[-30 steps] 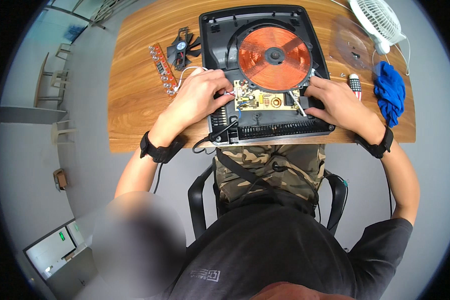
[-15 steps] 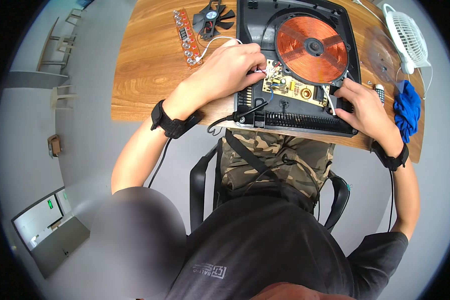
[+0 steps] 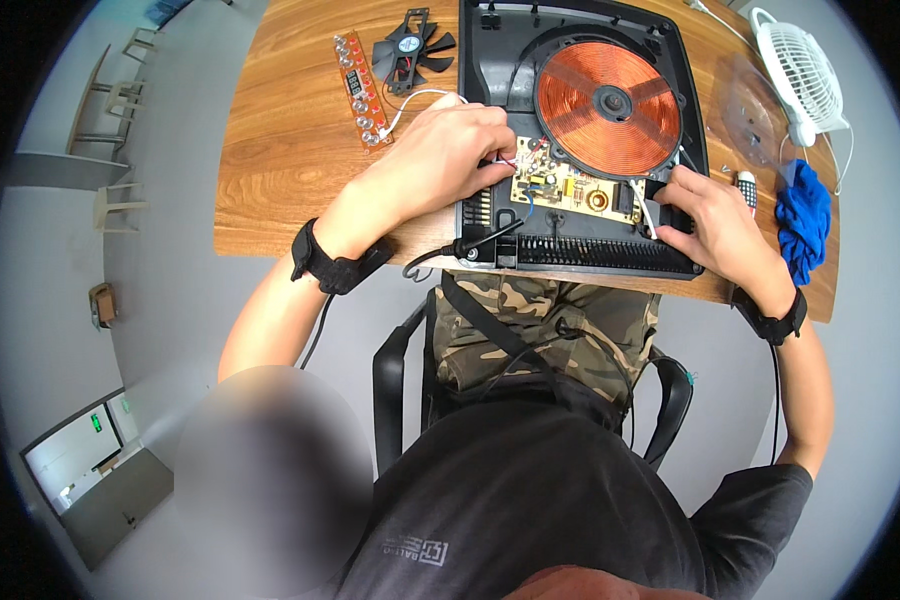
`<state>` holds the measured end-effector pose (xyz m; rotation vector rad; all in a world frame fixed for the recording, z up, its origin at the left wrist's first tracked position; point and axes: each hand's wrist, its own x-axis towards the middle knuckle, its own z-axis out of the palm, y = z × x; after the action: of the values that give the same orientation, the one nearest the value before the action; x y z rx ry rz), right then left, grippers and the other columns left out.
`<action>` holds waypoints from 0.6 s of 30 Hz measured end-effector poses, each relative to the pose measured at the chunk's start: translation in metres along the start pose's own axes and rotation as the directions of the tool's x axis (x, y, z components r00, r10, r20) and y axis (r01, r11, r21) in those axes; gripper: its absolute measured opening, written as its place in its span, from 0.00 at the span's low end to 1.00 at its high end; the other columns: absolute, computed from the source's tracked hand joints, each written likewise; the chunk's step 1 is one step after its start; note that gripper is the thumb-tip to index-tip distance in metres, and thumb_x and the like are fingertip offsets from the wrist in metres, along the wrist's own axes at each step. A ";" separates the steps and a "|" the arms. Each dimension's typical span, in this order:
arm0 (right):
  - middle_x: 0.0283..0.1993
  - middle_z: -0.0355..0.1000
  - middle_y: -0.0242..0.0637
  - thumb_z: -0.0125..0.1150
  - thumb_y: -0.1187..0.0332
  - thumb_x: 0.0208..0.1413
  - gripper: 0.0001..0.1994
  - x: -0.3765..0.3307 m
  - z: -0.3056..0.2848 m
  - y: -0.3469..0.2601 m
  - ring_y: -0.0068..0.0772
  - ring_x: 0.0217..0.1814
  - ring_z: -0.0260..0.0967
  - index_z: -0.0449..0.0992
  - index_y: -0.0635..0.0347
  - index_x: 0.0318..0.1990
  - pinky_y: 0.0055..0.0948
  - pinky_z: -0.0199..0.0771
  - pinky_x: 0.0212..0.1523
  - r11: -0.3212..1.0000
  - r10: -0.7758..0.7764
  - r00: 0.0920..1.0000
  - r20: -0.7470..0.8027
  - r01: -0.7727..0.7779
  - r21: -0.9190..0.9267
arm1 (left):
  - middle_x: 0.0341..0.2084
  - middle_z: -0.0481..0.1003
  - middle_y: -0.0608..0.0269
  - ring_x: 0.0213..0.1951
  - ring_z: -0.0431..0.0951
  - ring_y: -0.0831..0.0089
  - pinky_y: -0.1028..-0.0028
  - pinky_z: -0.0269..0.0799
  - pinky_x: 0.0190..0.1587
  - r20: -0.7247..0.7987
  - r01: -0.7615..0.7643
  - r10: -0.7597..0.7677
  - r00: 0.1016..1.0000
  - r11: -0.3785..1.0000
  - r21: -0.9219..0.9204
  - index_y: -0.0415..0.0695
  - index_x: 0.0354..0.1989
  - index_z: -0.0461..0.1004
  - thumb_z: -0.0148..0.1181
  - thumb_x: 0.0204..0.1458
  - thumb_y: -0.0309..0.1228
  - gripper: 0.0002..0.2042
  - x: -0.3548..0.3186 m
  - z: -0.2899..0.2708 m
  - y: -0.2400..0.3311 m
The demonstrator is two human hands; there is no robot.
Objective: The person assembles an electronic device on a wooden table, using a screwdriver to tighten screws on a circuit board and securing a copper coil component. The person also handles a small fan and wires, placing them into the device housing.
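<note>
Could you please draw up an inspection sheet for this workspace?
Surface: wood-grain table, near edge in front of the person.
Job's things: open black housing with copper coil and circuit board; red light board and black fan to its left.
Clutter: white fan, clear plastic disc and blue cloth, all on the right.
Left hand: fingers at thin wires by the circuit board's left end; grip unclear.
Right hand: fingers at the circuit board's right end; contact unclear.
Cables: black cord at the housing's near-left corner; white cable from the red light board.
Surroundings: black chair; pale stool far left.
</note>
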<state>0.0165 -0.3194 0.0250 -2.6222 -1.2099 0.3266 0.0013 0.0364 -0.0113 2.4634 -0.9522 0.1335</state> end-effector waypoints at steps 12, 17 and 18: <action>0.42 0.70 0.40 0.75 0.65 0.47 0.16 0.003 0.000 0.000 0.49 0.46 0.75 0.77 0.59 0.41 0.43 0.77 0.43 0.999 0.002 1.000 0.014 -0.002 -0.034 | 0.29 0.74 0.60 0.38 0.77 0.60 0.64 0.66 0.45 0.005 -0.009 0.009 1.000 0.999 -0.045 0.41 0.35 0.81 0.70 0.51 0.29 0.06 0.000 -0.001 -0.003; 0.42 0.70 0.40 0.76 0.65 0.45 0.17 0.003 0.001 0.002 0.48 0.46 0.75 0.77 0.59 0.41 0.43 0.77 0.43 1.000 0.005 1.000 0.016 -0.005 -0.008 | 0.29 0.73 0.60 0.38 0.77 0.60 0.63 0.66 0.44 0.009 -0.010 0.010 1.000 0.999 -0.054 0.41 0.35 0.81 0.70 0.51 0.29 0.07 0.000 0.000 -0.004; 0.42 0.70 0.40 0.76 0.65 0.45 0.17 0.002 0.001 0.002 0.48 0.46 0.75 0.77 0.59 0.41 0.43 0.77 0.43 1.000 0.005 1.000 0.013 -0.005 -0.002 | 0.29 0.73 0.61 0.38 0.77 0.60 0.63 0.66 0.44 0.005 -0.010 0.011 1.000 0.998 -0.054 0.41 0.35 0.81 0.69 0.51 0.29 0.07 0.000 0.000 -0.003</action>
<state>0.0193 -0.3189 0.0232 -2.6294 -1.2081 0.3445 0.0030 0.0379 -0.0128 2.4104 -0.9588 0.1032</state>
